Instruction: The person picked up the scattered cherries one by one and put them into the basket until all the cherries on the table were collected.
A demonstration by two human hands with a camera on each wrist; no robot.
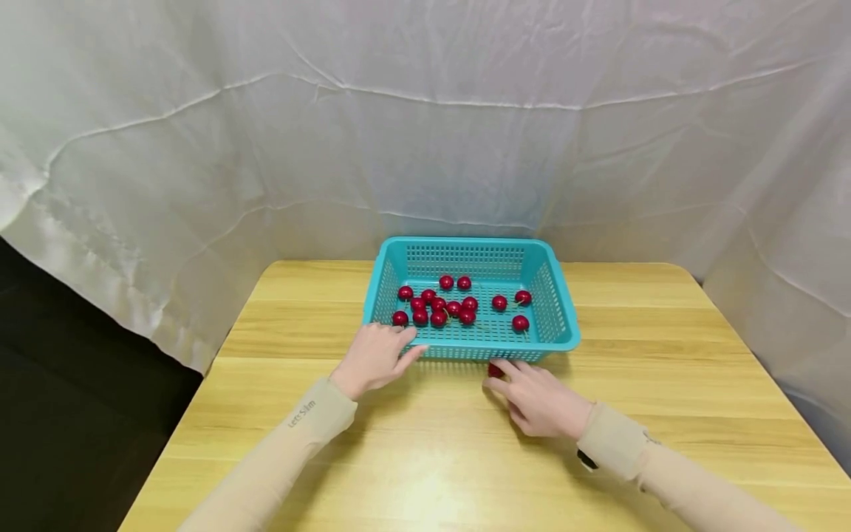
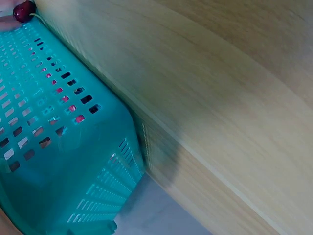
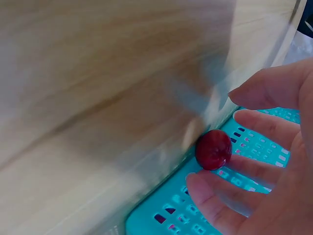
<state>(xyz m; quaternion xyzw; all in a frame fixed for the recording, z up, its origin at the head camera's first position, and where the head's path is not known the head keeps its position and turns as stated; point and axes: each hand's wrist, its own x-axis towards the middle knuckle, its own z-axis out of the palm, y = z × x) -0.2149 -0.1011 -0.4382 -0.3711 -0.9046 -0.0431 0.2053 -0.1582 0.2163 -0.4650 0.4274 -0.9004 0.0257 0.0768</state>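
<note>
A turquoise perforated basket stands on the table with several dark red cherries lying inside. At its front left corner, my left hand holds the rim, fingers over the edge and thumb along the outer front wall. One loose cherry sits on the table against the outside of the front wall. Around it, my right hand has its fingers spread; the thumb stands apart from the fruit, and a fingertip seems to touch it. The left wrist view also catches this cherry, its stem showing.
The wooden table extends to both sides of the basket and in front of it. Behind hangs a pale cloth, close to the back edge. A dark area lies beyond the left table edge.
</note>
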